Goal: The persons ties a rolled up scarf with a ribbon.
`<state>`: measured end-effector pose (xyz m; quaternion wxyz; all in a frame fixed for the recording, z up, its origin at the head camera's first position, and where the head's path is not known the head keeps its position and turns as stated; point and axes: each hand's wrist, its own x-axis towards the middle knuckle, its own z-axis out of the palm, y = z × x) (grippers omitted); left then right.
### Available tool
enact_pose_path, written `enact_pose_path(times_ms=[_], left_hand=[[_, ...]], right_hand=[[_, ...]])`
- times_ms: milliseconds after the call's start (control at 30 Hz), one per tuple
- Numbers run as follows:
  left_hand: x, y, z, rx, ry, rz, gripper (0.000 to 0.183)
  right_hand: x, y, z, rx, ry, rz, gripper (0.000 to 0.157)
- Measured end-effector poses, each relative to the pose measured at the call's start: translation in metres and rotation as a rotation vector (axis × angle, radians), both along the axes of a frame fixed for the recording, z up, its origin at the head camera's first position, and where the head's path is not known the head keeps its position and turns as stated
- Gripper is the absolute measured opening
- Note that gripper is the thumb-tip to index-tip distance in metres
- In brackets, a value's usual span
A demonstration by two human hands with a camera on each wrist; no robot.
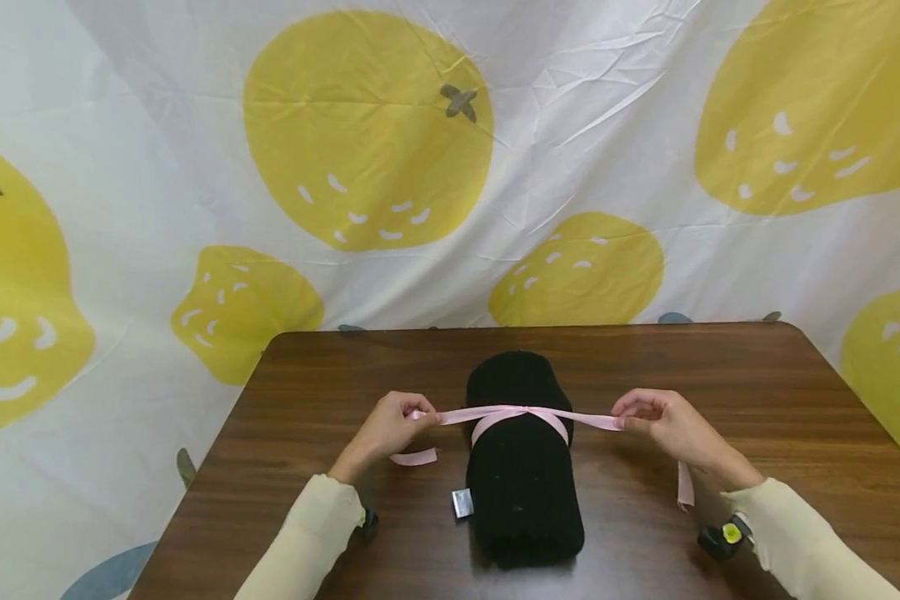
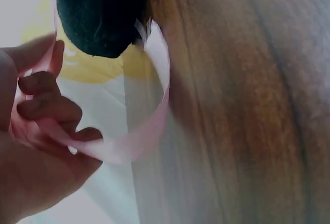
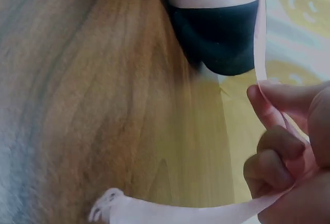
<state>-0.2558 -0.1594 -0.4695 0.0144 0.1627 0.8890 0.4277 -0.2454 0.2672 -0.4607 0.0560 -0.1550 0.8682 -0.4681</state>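
A black cushion-like roll [image 1: 525, 492] lies lengthwise on the table, with a pink ribbon [image 1: 487, 412] wrapped round it and crossed on top. To the left, my left hand [image 1: 392, 427] pinches one end of the ribbon between thumb and fingers. My right hand [image 1: 671, 423] pinches the other end on the right, so both stretches run nearly straight out from the crossing. Past each hand a loose tail hangs; the right wrist view shows a frayed tip on the ribbon [image 3: 170, 213]. In the left wrist view the tail of the ribbon [image 2: 149, 139] curves below the fingers.
Dark brown wood-grain table [image 1: 307, 375] carries the roll. A small silvery-white tag [image 1: 462, 503] sticks out from the roll's left side. Behind the table hangs a white cloth [image 1: 157, 167] printed with yellow fruit. Dark devices are strapped at both wrists.
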Motion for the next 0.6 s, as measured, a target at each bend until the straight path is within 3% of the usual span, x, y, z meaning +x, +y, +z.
enact_pose_path(times_ms=[200, 400, 600], left_hand=[[-0.002, -0.011, 0.003, 0.060, -0.120, -0.083, 0.024], [-0.003, -0.023, 0.010, 0.145, -0.259, -0.100, 0.031], [-0.002, -0.037, 0.013, 0.185, -0.317, -0.107, 0.042]], right_hand=[[-0.002, 0.009, -0.001, -0.068, -0.077, 0.047, 0.021], [-0.006, 0.023, 0.002, -0.104, -0.104, 0.107, 0.022], [-0.007, 0.038, 0.006, -0.094, -0.126, 0.133, 0.021]])
